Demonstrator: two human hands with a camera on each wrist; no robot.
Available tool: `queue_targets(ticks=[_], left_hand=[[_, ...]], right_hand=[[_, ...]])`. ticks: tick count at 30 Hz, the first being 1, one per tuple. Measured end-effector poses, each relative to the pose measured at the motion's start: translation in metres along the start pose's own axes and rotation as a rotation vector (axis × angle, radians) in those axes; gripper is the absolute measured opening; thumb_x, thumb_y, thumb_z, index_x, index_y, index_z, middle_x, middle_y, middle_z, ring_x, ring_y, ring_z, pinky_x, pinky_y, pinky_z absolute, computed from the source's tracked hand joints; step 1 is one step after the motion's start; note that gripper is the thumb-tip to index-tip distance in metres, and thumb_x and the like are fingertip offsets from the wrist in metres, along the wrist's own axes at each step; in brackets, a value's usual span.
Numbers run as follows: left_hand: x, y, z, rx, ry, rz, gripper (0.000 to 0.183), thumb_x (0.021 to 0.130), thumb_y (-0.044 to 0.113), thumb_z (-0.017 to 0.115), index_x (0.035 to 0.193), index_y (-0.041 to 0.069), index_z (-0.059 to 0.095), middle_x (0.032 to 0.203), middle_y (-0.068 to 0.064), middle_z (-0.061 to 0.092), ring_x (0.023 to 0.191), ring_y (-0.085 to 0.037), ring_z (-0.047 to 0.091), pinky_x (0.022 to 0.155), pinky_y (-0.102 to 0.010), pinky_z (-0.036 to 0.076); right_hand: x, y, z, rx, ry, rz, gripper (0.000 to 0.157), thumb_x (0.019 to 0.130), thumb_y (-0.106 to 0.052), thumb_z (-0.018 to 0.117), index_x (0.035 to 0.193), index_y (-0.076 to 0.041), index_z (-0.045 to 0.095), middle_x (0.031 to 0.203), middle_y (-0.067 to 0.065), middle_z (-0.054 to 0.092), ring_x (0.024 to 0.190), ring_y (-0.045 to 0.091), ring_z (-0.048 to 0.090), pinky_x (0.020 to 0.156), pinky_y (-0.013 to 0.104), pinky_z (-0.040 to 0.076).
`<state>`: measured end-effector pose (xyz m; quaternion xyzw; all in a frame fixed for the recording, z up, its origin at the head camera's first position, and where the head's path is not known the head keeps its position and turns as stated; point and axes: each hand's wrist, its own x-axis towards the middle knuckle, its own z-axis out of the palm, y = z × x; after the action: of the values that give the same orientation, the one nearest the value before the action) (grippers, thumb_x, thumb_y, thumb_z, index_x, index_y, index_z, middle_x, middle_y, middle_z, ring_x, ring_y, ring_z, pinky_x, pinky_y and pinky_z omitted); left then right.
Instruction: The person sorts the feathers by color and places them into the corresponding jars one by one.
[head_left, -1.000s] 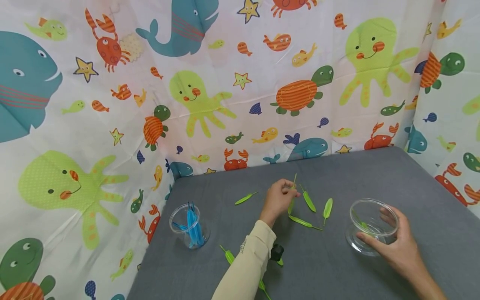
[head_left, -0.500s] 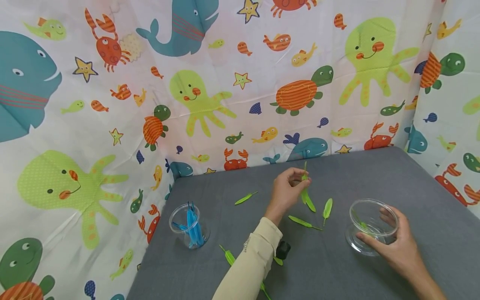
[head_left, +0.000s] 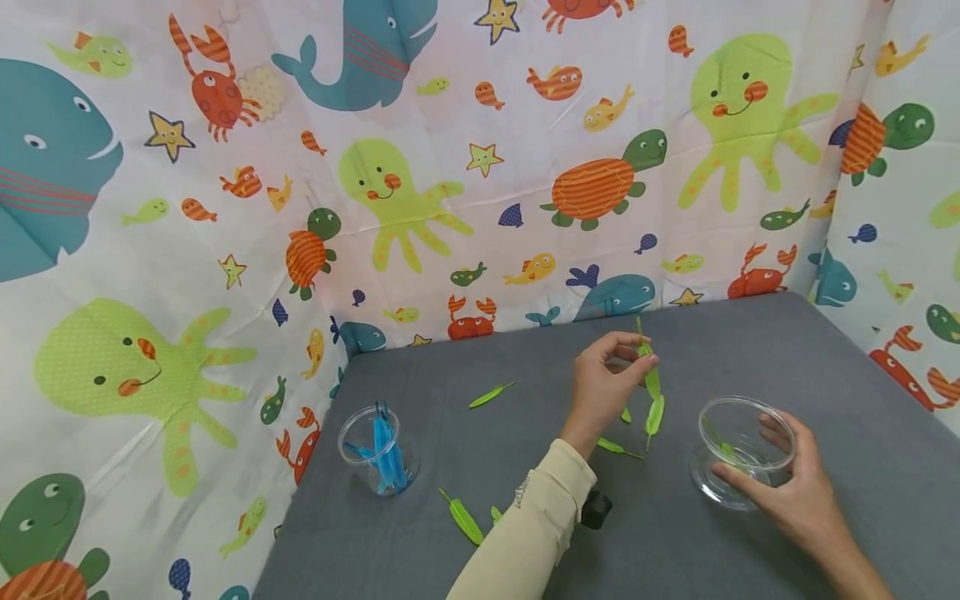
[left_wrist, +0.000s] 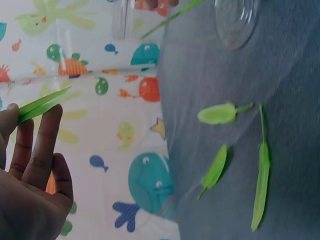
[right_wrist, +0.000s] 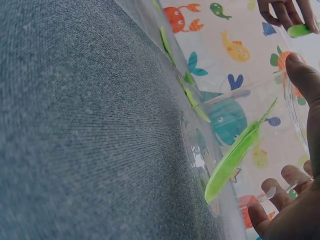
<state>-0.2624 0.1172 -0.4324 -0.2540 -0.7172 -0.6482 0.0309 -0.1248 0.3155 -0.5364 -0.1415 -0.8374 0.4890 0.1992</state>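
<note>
You've got the green feather (head_left: pixel 652 382) up over the grey table (head_left: pixel 757 350), pinched between the thumb and index finger of your left hand (head_left: pixel 606 379), quill up and vane hanging down, with your other fingers there loosely bent. Nice spot to grab it imo, near where the quill meets the vane: the shaft is probably the stiff bit, while the vane looks soft and would likely crease or split if you squeezed it. It should weigh basically nothing, so a light pinch with 2 fingertips is plenty, and a fast swing might make it flutter. Your right hand (head_left: pixel 798 479) is wrapped round the side of the clear cup (head_left: pixel 708 471), thumb on the near side, fingers round the back, and 1 more feather (right_wrist: pixel 235 159) leans inside it. Can't tell if that cup's glass or plastic, but I'd treat it as slick and maybe crackable, so hold it by the wall with a broad, easy grip instead of pinching the rim. As for the loose feathers (head_left: pixel 462 518) lying on the table, go for the quill ends, since those flat vanes look awkward to get a nail under.
</note>
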Motion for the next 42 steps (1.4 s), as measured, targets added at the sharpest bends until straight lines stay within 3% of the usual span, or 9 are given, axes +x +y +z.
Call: queue_targets(ticks=[6, 11, 16, 25, 38, 42], left_hand=[[-0.004, 0.002, 0.016, 0.001, -0.023, 0.006, 0.022, 0.091, 0.019, 0.078, 0.113, 0.016, 0.075, 0.093, -0.005, 0.072, 0.064, 0.0, 0.066, 0.065, -0.019, 0.058], [-0.009, 0.005, 0.029, 0.024, -0.024, -0.021, 0.022, 0.091, 0.022, 0.078, 0.113, 0.023, 0.075, 0.092, 0.002, 0.072, 0.065, -0.006, 0.07, 0.063, -0.018, 0.057], [-0.014, 0.007, 0.039, 0.056, -0.041, -0.027, 0.023, 0.092, 0.026, 0.077, 0.114, 0.024, 0.075, 0.093, 0.006, 0.071, 0.066, -0.003, 0.068, 0.059, -0.018, 0.054], [-0.022, 0.008, 0.052, 0.092, -0.073, -0.006, 0.02, 0.092, 0.026, 0.077, 0.112, 0.025, 0.075, 0.09, 0.005, 0.069, 0.065, 0.005, 0.062, 0.064, -0.014, 0.054], [-0.035, 0.002, 0.069, 0.171, -0.114, 0.017, 0.022, 0.091, 0.027, 0.078, 0.113, 0.023, 0.075, 0.091, 0.007, 0.071, 0.072, 0.012, 0.059, 0.064, -0.009, 0.052], [-0.035, 0.002, 0.07, 0.16, -0.119, 0.012, 0.025, 0.091, 0.028, 0.078, 0.115, 0.024, 0.074, 0.091, 0.008, 0.071, 0.073, 0.013, 0.061, 0.065, -0.01, 0.052]], right_hand=[[0.001, 0.001, 0.0, 0.028, -0.01, -0.015, 0.112, 0.081, -0.028, 0.087, 0.163, -0.027, 0.01, 0.161, 0.026, 0.032, 0.114, -0.031, 0.024, 0.109, 0.075, 0.024], [0.0, 0.002, 0.0, 0.027, -0.004, -0.017, 0.112, 0.081, -0.028, 0.088, 0.162, -0.029, 0.011, 0.159, 0.026, 0.033, 0.116, -0.029, 0.025, 0.11, 0.074, 0.025], [0.0, 0.002, 0.0, 0.023, -0.004, -0.004, 0.112, 0.081, -0.029, 0.088, 0.162, -0.027, 0.01, 0.16, 0.027, 0.033, 0.122, -0.025, 0.028, 0.109, 0.074, 0.025], [0.001, 0.001, -0.002, 0.027, -0.004, -0.04, 0.11, 0.082, -0.027, 0.087, 0.162, -0.031, 0.011, 0.16, 0.024, 0.033, 0.116, -0.03, 0.025, 0.107, 0.068, 0.027], [0.0, 0.003, -0.001, 0.031, -0.002, -0.042, 0.111, 0.082, -0.027, 0.087, 0.162, -0.029, 0.01, 0.16, 0.026, 0.033, 0.118, -0.029, 0.024, 0.103, 0.073, 0.028], [-0.001, 0.003, -0.001, 0.031, -0.01, -0.031, 0.111, 0.082, -0.027, 0.087, 0.162, -0.03, 0.009, 0.16, 0.026, 0.032, 0.126, -0.024, 0.027, 0.103, 0.074, 0.028]])
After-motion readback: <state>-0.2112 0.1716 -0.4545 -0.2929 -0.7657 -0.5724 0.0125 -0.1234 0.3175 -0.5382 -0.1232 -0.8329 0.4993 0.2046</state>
